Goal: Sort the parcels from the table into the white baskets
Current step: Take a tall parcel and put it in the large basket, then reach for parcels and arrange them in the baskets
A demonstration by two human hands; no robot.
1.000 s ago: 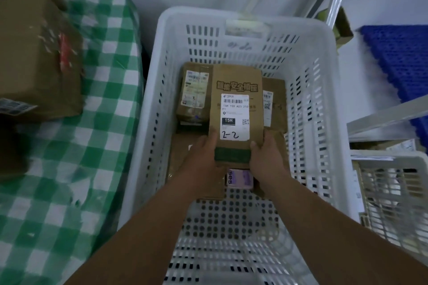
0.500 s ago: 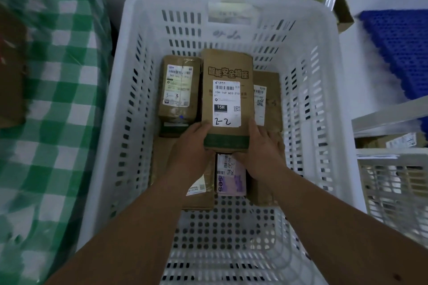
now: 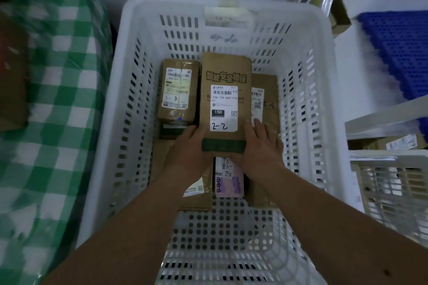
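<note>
Parcel "2-2" [image 3: 225, 90], a tall brown carton with a white shipping label and a dark green band at its near end, sits inside the white basket [image 3: 111, 122], on top of other parcels there. The left hand [image 3: 188, 155] grips its near left corner, fingers curled under the carton's edge, and the right hand [image 3: 261, 146] holds the near right corner, thumb along the carton's side and fingers spread flatter over the brown parcel [image 3: 266, 97] just to the right. A second brown parcel marked "3-3" [image 3: 178, 92] lies just beside it on the left, touching or nearly so. Under the wrists lie a pale purple parcel [image 3: 229, 180] and a flat brown one [image 3: 196, 194]. To the basket's left is the table's green checked cloth [image 3: 58, 122]; another white basket [image 3: 393, 187] stands at the right edge, below a blue slatted pallet [image 3: 398, 48].
</note>
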